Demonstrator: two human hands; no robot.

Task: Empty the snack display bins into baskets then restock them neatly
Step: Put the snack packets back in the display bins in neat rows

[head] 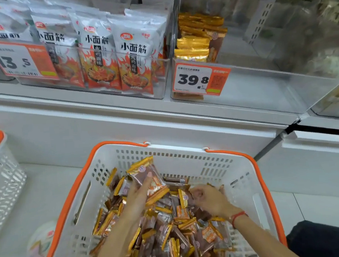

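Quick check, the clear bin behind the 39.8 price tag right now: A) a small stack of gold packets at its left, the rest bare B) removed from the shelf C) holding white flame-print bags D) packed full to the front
A: the clear bin behind the 39.8 tag holds only a few gold packets stacked at its left side; the rest of its floor is bare.

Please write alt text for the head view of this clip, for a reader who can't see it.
A person's left hand holds a small stack of gold-edged snack packets above a white basket full of the same packets, while the right hand reaches into the pile. On the shelf above, a clear bin with a 39.8 price tag holds one short row of packets.
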